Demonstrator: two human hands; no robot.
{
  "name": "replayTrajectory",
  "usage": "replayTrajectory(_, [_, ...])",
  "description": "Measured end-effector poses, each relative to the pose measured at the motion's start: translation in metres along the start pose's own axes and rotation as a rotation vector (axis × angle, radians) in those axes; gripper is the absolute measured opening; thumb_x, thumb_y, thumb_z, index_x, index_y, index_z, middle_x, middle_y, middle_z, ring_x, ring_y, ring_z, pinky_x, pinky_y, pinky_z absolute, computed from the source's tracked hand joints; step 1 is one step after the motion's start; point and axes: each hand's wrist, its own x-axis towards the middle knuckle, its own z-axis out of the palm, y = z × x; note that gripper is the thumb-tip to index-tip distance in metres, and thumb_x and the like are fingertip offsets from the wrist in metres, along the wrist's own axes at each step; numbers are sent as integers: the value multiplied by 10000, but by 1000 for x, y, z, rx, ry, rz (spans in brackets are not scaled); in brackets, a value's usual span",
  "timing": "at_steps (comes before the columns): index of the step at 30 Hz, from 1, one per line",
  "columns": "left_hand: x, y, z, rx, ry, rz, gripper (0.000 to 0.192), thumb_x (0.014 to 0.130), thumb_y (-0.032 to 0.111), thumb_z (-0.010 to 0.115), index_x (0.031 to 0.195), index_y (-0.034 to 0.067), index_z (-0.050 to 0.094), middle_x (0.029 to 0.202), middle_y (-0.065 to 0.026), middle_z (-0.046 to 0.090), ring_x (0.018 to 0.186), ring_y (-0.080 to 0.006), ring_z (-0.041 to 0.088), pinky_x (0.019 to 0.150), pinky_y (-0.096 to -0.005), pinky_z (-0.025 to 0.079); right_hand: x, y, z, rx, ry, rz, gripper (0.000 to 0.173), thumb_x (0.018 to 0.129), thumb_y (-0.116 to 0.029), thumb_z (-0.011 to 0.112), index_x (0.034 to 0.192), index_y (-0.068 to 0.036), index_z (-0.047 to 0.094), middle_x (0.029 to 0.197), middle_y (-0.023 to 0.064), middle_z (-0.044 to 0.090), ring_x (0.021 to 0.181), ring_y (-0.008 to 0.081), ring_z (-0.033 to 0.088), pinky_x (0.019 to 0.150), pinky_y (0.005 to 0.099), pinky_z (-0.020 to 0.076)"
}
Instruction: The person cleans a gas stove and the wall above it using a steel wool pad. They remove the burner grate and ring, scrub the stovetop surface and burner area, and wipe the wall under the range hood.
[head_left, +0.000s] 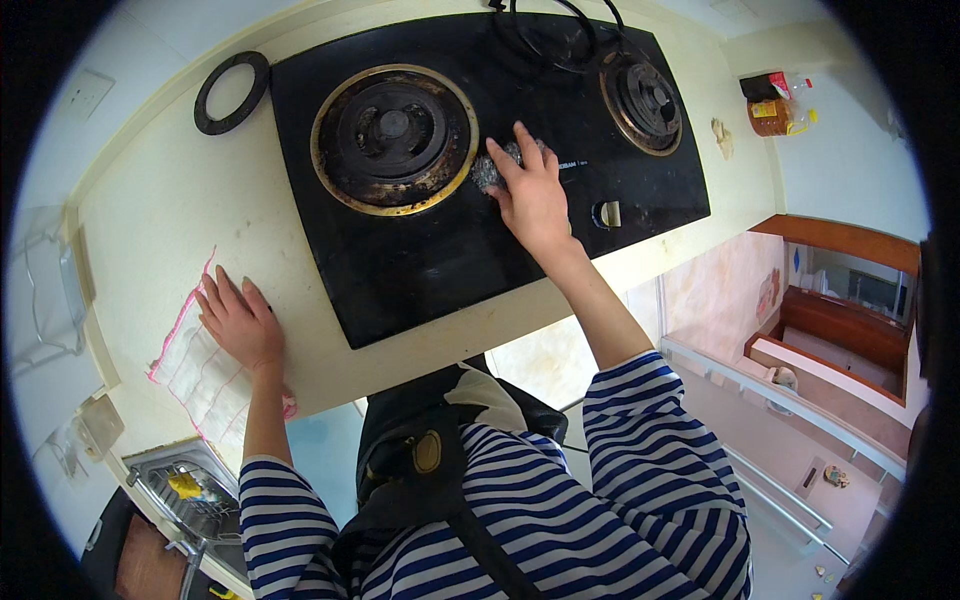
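Note:
My right hand (532, 187) holds a steel wool scrubber (489, 174) against the black glass gas hob (420, 262), between its two burners. The large left burner (394, 139) has a stained, brass-coloured ring and no pan support on it. Farther right is the second burner (643, 101), also bare and stained. A metallic control knob (609, 214) is near the front edge, just right of my right wrist. My left hand (244, 319) rests on a white cloth with pink edging (214, 386), spread on the cream countertop left of the hob; its fingers are spread.
A black ring (232, 92) lies on the counter beyond the hob's left corner. A black cable (555, 56) curls over the hob's back edge. Bottles (772, 118) stand at the far right. At lower left is a sink (169, 469) with a yellow item (184, 486).

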Motion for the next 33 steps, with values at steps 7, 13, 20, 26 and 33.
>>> replayTrajectory(7, [-1,1,0,3,-7,-16,529,1021,388,435,1456,87,463,1537,-159,402,1442,-421,289,1180,-552,190,-1,-18,-1,-183,10,-4,497,866,-345,703,1293,-100,634,1485,157,418,1283,432,432,944,486,503])
replayTrajectory(13, [-1,4,-3,-20,-17,-33,528,1022,392,433,1458,96,464,1542,-158,395,1448,-417,281,1184,-553,181,-5,-8,7,31,101,3,369,957,-312,608,1222,-68,689,1519,194,386,1348,466,374,1067,480,423])
replayTrajectory(20, [-1,4,-2,-7,4,-26,529,1022,401,432,1462,109,463,1540,-153,399,1451,-408,280,1187,-547,178,-1,-2,-7,204,95,12,595,791,-199,789,1351,-134,597,1441,164,494,1265,375,494,1008,417,483])
replayTrajectory(26, [-1,4,-1,-6,7,-28,530,1019,402,435,1460,110,464,1540,-150,401,1452,-407,280,1185,-545,183,9,-9,-24,-40,-224,8,514,771,-261,795,1259,-154,670,1167,60,597,1074,276,573,863,402,550])
replayTrajectory(33, [-1,4,-1,-37,11,-44,528,1009,392,456,1452,104,474,1546,-147,391,1449,-406,284,1182,-552,186,3,-11,-20,-85,-245,-22,342,785,-236,783,1084,-96,693,1103,69,605,1096,308,564,850,411,551])
